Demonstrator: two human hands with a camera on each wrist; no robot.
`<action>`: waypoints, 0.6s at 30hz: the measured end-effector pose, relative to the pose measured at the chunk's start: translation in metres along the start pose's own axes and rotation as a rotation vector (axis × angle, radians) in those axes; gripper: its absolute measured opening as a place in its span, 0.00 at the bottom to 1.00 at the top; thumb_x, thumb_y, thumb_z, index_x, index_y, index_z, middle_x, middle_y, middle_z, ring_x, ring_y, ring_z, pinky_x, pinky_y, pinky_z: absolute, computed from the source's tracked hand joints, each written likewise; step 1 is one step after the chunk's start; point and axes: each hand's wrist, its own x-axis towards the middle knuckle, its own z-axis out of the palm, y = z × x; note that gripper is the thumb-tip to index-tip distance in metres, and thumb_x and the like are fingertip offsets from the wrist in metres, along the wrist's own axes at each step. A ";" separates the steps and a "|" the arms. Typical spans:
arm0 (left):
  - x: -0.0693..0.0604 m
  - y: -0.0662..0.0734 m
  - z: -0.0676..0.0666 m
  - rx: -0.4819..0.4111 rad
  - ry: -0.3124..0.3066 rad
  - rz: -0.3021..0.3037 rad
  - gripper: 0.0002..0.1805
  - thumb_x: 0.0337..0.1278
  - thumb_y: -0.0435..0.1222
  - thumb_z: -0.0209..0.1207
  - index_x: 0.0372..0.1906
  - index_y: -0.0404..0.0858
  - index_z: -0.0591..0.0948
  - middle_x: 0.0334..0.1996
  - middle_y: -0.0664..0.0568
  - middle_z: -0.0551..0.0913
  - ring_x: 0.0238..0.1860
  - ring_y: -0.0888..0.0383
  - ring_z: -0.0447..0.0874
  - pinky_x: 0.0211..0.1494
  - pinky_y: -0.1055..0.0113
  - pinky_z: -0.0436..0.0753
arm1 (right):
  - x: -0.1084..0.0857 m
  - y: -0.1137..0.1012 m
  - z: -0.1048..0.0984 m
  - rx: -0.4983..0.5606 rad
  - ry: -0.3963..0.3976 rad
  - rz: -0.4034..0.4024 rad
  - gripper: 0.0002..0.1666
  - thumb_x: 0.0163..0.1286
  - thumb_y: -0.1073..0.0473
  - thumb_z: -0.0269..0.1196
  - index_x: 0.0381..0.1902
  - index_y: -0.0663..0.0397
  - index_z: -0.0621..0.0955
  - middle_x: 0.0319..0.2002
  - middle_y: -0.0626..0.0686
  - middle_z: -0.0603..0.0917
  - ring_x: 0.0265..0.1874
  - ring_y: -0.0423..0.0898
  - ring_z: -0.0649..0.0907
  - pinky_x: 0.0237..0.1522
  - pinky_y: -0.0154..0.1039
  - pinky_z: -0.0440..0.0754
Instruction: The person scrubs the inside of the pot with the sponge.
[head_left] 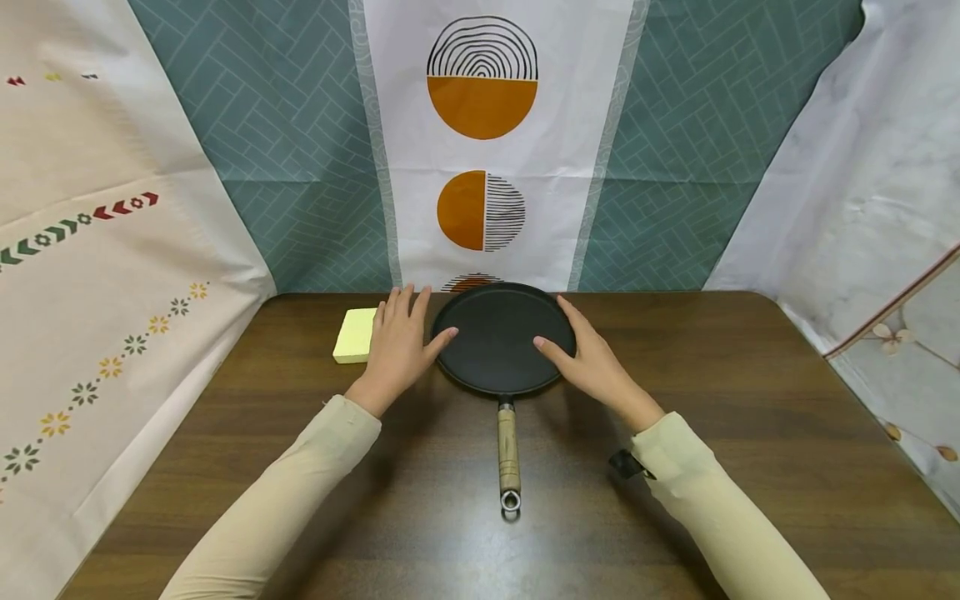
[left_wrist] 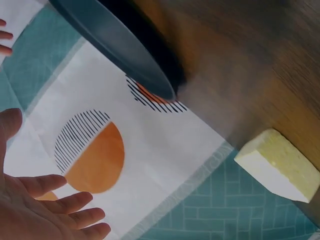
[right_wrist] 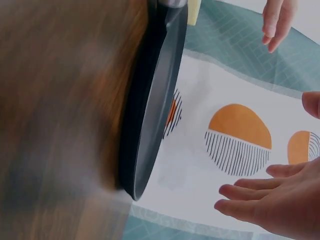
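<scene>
A flat black pan with a low rim lies on the table, its wooden handle pointing toward me and ending in a metal ring. My left hand hovers at the pan's left side, fingers spread and thumb toward the pan. On the other side hovers my right hand, its fingers extended. Both wrist views show a gap between the pan and the hands, the left hand and the right hand holding nothing. A pale yellow sponge-like block sits left of the left hand, partly hidden by it.
The brown wooden table ends at a hanging cloth with teal and white panels just behind the pan. Patterned cloths hang at the left and right. A small black object shows by the right cuff.
</scene>
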 end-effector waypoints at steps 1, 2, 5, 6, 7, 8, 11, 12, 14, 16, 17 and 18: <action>0.000 -0.002 -0.001 -0.005 0.002 -0.004 0.43 0.62 0.56 0.56 0.73 0.35 0.59 0.70 0.34 0.57 0.72 0.36 0.49 0.71 0.42 0.48 | -0.001 -0.001 0.000 0.020 -0.008 0.011 0.49 0.69 0.37 0.56 0.78 0.45 0.46 0.75 0.57 0.51 0.73 0.58 0.55 0.67 0.59 0.57; 0.001 -0.004 -0.002 -0.011 0.003 -0.009 0.43 0.62 0.56 0.56 0.73 0.35 0.59 0.70 0.33 0.57 0.72 0.35 0.49 0.71 0.42 0.48 | -0.002 -0.002 0.000 0.041 -0.018 0.023 0.49 0.69 0.37 0.56 0.78 0.44 0.46 0.75 0.57 0.51 0.72 0.58 0.56 0.67 0.60 0.58; 0.001 -0.011 -0.004 -0.017 0.002 -0.025 0.43 0.63 0.55 0.57 0.73 0.34 0.58 0.70 0.33 0.58 0.72 0.35 0.50 0.71 0.42 0.49 | -0.006 -0.005 0.001 0.107 -0.045 0.048 0.48 0.70 0.39 0.56 0.78 0.43 0.47 0.75 0.59 0.52 0.72 0.60 0.57 0.65 0.62 0.59; 0.002 -0.014 -0.004 -0.018 0.004 -0.029 0.43 0.63 0.54 0.57 0.73 0.33 0.59 0.69 0.33 0.58 0.71 0.35 0.50 0.71 0.41 0.49 | -0.007 -0.005 0.002 0.127 -0.052 0.051 0.47 0.71 0.40 0.55 0.78 0.44 0.47 0.75 0.60 0.52 0.72 0.61 0.57 0.65 0.63 0.58; 0.002 -0.016 -0.005 -0.020 0.002 -0.034 0.43 0.63 0.54 0.57 0.73 0.33 0.59 0.69 0.32 0.58 0.71 0.35 0.50 0.71 0.41 0.50 | -0.007 -0.005 0.002 0.151 -0.058 0.052 0.46 0.71 0.41 0.56 0.78 0.44 0.47 0.75 0.60 0.53 0.72 0.61 0.57 0.66 0.62 0.58; 0.002 -0.018 -0.005 -0.023 0.002 -0.038 0.42 0.63 0.54 0.57 0.73 0.33 0.59 0.69 0.32 0.58 0.71 0.34 0.51 0.71 0.41 0.50 | -0.008 -0.005 0.003 0.170 -0.064 0.051 0.46 0.72 0.42 0.55 0.77 0.46 0.47 0.74 0.61 0.53 0.71 0.62 0.57 0.66 0.62 0.58; 0.004 -0.026 -0.005 -0.027 -0.004 -0.046 0.42 0.64 0.52 0.57 0.72 0.31 0.59 0.69 0.30 0.58 0.70 0.33 0.52 0.70 0.41 0.52 | -0.010 -0.005 0.004 0.237 -0.085 0.062 0.45 0.73 0.45 0.56 0.77 0.48 0.48 0.74 0.62 0.54 0.71 0.62 0.58 0.67 0.60 0.58; 0.004 -0.029 -0.005 -0.029 -0.008 -0.052 0.41 0.64 0.52 0.57 0.72 0.31 0.59 0.68 0.30 0.58 0.70 0.33 0.52 0.70 0.41 0.52 | -0.011 -0.005 0.005 0.261 -0.093 0.071 0.44 0.73 0.45 0.56 0.77 0.48 0.49 0.74 0.62 0.54 0.71 0.62 0.58 0.67 0.59 0.58; 0.005 -0.035 -0.005 -0.033 -0.018 -0.065 0.41 0.64 0.51 0.57 0.72 0.30 0.59 0.68 0.29 0.58 0.70 0.33 0.52 0.70 0.40 0.53 | -0.012 -0.005 0.006 0.300 -0.106 0.091 0.44 0.72 0.46 0.56 0.77 0.48 0.50 0.73 0.62 0.56 0.71 0.62 0.59 0.66 0.58 0.60; 0.006 -0.042 -0.005 -0.035 -0.024 -0.078 0.41 0.64 0.50 0.57 0.72 0.30 0.59 0.68 0.29 0.58 0.70 0.33 0.53 0.69 0.40 0.53 | -0.013 -0.004 0.006 0.334 -0.114 0.109 0.43 0.72 0.46 0.57 0.77 0.47 0.51 0.73 0.61 0.57 0.71 0.61 0.59 0.66 0.57 0.61; 0.006 -0.045 -0.005 -0.038 -0.029 -0.087 0.41 0.64 0.50 0.57 0.72 0.29 0.59 0.68 0.29 0.58 0.70 0.32 0.52 0.69 0.39 0.53 | -0.013 -0.003 0.006 0.344 -0.117 0.114 0.43 0.72 0.46 0.57 0.77 0.47 0.52 0.73 0.61 0.57 0.71 0.60 0.60 0.66 0.57 0.62; 0.007 -0.048 -0.006 -0.040 -0.031 -0.095 0.41 0.64 0.49 0.57 0.72 0.29 0.59 0.68 0.28 0.57 0.70 0.32 0.52 0.68 0.39 0.53 | -0.014 -0.002 0.006 0.354 -0.120 0.119 0.43 0.72 0.46 0.57 0.77 0.48 0.52 0.73 0.60 0.58 0.71 0.60 0.60 0.65 0.57 0.62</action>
